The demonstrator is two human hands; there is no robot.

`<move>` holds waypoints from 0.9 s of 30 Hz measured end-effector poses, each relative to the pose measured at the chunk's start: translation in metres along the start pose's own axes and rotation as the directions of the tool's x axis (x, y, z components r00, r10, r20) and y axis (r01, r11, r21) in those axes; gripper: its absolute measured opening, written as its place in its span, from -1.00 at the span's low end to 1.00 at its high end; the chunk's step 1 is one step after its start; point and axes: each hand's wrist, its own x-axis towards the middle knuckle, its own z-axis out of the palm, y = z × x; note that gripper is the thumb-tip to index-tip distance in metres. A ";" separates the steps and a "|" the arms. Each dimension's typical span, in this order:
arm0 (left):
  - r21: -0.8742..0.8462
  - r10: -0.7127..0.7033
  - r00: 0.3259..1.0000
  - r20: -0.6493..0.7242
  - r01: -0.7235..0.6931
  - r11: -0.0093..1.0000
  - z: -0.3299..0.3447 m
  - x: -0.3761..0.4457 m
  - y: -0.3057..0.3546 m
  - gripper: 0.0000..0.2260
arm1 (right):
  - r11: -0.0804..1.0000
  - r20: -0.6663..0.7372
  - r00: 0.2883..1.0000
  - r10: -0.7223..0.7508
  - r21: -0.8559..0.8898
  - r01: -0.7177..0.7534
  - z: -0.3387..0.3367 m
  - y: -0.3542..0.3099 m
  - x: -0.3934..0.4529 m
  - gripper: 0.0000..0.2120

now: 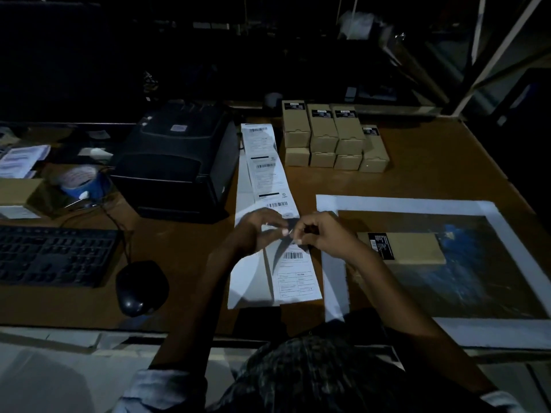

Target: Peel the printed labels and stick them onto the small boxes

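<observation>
Fingertips of both hands are meeting over the label strip, the left hand and right hand each pinching narrowly at a label's edge to start the peel. Pulling unevenly could tear or curl the label, or let it stick to itself, as I judge it. Just right of the fingers, one small box is lying on a mat; beyond them, the stacked boxes are waiting beside the printer.

Dim room — brown wooden desk, pale slanted frame beams at right, dark background
</observation>
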 end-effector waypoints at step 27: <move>0.303 -0.251 0.948 0.197 0.184 0.935 0.016 0.013 0.023 -0.77 | 0.900 -0.465 0.885 -0.033 0.370 0.228 -0.061 -0.050 -0.050 -0.86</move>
